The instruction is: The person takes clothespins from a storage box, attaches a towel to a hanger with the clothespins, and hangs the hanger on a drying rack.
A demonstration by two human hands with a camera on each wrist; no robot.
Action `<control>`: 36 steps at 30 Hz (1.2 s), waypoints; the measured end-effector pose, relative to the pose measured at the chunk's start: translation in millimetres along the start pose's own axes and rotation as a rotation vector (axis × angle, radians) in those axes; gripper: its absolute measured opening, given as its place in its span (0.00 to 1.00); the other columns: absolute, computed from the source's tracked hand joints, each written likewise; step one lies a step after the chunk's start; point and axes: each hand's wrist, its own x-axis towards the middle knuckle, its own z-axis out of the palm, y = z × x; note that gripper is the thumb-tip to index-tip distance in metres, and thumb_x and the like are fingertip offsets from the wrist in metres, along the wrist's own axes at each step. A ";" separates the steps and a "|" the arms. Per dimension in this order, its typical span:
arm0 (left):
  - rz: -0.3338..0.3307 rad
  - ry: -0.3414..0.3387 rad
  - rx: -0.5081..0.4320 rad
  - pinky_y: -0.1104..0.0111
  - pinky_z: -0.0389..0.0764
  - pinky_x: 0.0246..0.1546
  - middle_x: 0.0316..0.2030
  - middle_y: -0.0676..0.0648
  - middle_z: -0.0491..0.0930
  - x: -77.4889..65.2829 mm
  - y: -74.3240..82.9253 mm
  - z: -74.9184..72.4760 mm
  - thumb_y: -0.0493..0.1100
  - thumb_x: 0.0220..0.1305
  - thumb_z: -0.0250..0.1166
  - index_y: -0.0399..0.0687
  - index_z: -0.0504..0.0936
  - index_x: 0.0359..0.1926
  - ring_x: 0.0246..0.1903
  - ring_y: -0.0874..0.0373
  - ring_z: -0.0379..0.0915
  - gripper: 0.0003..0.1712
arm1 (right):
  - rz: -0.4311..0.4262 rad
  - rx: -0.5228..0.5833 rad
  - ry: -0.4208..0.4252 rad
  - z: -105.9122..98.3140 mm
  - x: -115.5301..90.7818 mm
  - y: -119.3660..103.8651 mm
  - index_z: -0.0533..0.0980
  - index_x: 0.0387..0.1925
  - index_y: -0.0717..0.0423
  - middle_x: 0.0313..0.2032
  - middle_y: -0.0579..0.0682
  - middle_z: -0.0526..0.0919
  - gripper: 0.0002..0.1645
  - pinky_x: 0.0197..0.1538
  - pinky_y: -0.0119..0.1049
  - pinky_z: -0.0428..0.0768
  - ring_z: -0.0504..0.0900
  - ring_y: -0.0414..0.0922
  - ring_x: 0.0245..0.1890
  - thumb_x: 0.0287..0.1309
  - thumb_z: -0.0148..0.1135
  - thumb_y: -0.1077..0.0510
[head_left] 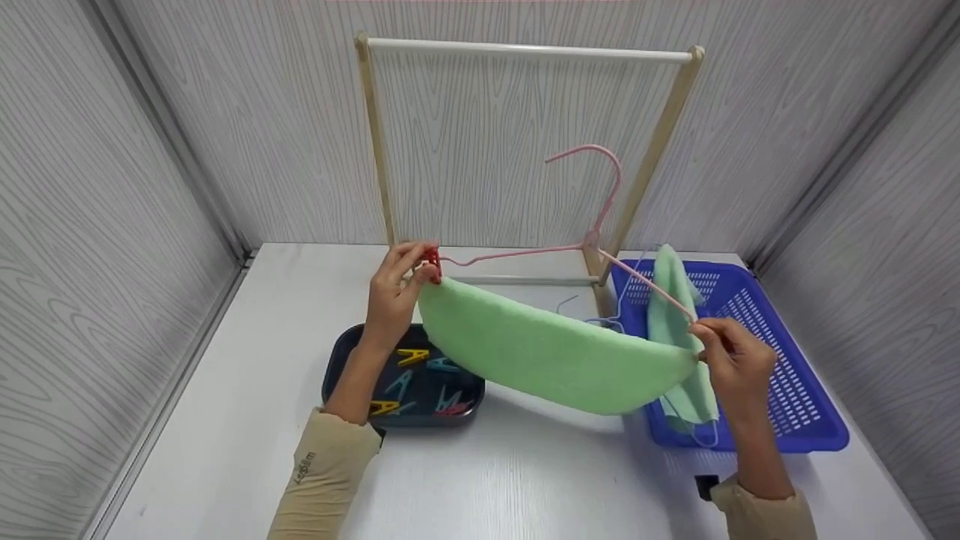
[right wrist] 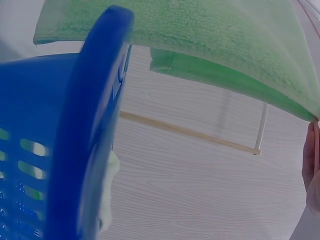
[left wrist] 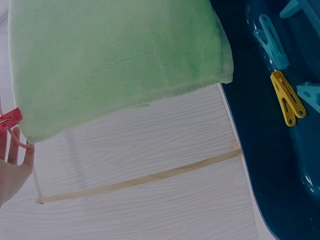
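A green towel (head_left: 555, 352) hangs in a sagging curve between both hands, below the slanting lower bar of a pink clothes hanger (head_left: 525, 252). At the towel's left corner, my left hand (head_left: 391, 296) pinches a red clothespin (head_left: 432, 262) between thumb and fingers, by the hanger's left end. My right hand (head_left: 736, 360) pinches the hanger's right end together with the towel's right corner. The left wrist view shows the red clothespin (left wrist: 10, 120) at the towel's edge. In the right wrist view, fingertips meet the towel's (right wrist: 240, 45) corner.
Left of centre, a dark tray (head_left: 420, 421) holds several yellow, blue and pink clothespins. A blue basket (head_left: 795, 444) stands at right, with another green towel (head_left: 667, 300) over its left side and a bluish wire hanger (head_left: 622, 304) nearby. Behind stands a rack with a white rod (head_left: 525, 49).
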 end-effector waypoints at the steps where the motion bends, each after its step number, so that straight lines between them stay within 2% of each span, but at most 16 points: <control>1: 0.009 0.005 0.002 0.67 0.72 0.48 0.44 0.39 0.75 0.6 0.2 -0.4 0.25 0.56 0.59 0.26 0.76 0.49 0.45 0.48 0.72 0.18 | 0.003 0.010 -0.001 -0.3 -0.3 0.7 0.78 0.25 0.74 0.21 0.54 0.79 0.03 0.22 0.20 0.73 0.73 0.38 0.15 0.51 0.61 0.73; 4: 0.046 0.019 -0.011 0.70 0.73 0.45 0.40 0.36 0.76 2.2 2.1 -1.1 0.22 0.53 0.59 0.23 0.77 0.44 0.42 0.48 0.73 0.15 | 0.020 0.048 0.001 -1.3 -1.3 2.9 0.78 0.26 0.74 0.21 0.55 0.79 0.04 0.22 0.19 0.72 0.73 0.36 0.16 0.52 0.61 0.73; 8: 0.091 0.044 -0.070 0.72 0.74 0.40 0.36 0.33 0.76 4.5 13.4 -2.5 0.20 0.52 0.58 0.21 0.79 0.38 0.37 0.51 0.74 0.10 | 0.036 0.123 0.011 -1.9 -1.0 2.7 0.77 0.25 0.76 0.20 0.57 0.78 0.08 0.22 0.19 0.73 0.74 0.35 0.16 0.54 0.60 0.70; 11: 0.097 0.054 -0.117 0.73 0.74 0.38 0.35 0.33 0.76 5.2 21.3 -3.3 0.20 0.53 0.59 0.20 0.79 0.37 0.37 0.53 0.73 0.09 | 0.032 0.159 0.022 -2.0 0.0 0.9 0.77 0.25 0.76 0.20 0.58 0.78 0.09 0.22 0.20 0.73 0.75 0.35 0.17 0.54 0.60 0.69; 15: 0.072 0.024 -0.139 0.72 0.74 0.40 0.39 0.32 0.74 3.9 22.1 -3.1 0.22 0.54 0.58 0.19 0.77 0.40 0.38 0.51 0.72 0.11 | 0.044 0.151 0.021 -2.3 0.9 -0.7 0.78 0.26 0.77 0.21 0.59 0.79 0.09 0.22 0.20 0.74 0.75 0.36 0.17 0.54 0.61 0.69; 19: 0.024 -0.010 -0.097 0.69 0.73 0.44 0.42 0.32 0.72 1.9 23.5 -2.5 0.24 0.57 0.57 0.21 0.76 0.44 0.41 0.47 0.72 0.13 | 0.063 0.092 -0.011 -2.4 5.0 -11.9 0.77 0.26 0.77 0.21 0.53 0.80 0.07 0.22 0.20 0.73 0.74 0.35 0.16 0.53 0.61 0.71; 23: -0.036 -0.020 -0.060 0.67 0.74 0.45 0.42 0.32 0.73 1.3 27.6 -2.6 0.25 0.58 0.56 0.24 0.76 0.46 0.43 0.45 0.72 0.14 | 0.110 0.009 -0.084 -3.7 11.4 -27.6 0.76 0.25 0.75 0.20 0.46 0.78 0.04 0.22 0.19 0.72 0.72 0.33 0.16 0.52 0.61 0.73; 27: -0.063 -0.023 -0.040 0.69 0.73 0.43 0.42 0.33 0.73 1.8 30.5 -3.9 0.25 0.59 0.56 0.24 0.76 0.46 0.42 0.46 0.73 0.13 | 0.160 -0.044 -0.187 -8.4 9.1 -20.2 0.75 0.28 0.74 0.21 0.50 0.76 0.02 0.22 0.19 0.71 0.71 0.33 0.18 0.51 0.60 0.74; 30: -0.070 -0.036 -0.035 0.71 0.73 0.41 0.42 0.34 0.74 2.2 30.0 -4.6 0.25 0.59 0.56 0.25 0.76 0.47 0.41 0.48 0.73 0.13 | 0.144 -0.106 -0.242 -11.5 5.5 -9.6 0.75 0.30 0.71 0.22 0.53 0.75 0.01 0.23 0.19 0.72 0.71 0.35 0.20 0.54 0.59 0.73; 36: -0.083 -0.045 -0.060 0.71 0.73 0.43 0.41 0.34 0.74 0.8 27.0 -4.2 0.25 0.59 0.56 0.24 0.76 0.46 0.39 0.53 0.72 0.13 | 0.078 -0.306 -0.225 -9.7 6.3 -2.0 0.77 0.31 0.62 0.23 0.49 0.76 0.02 0.24 0.19 0.67 0.69 0.34 0.22 0.58 0.59 0.66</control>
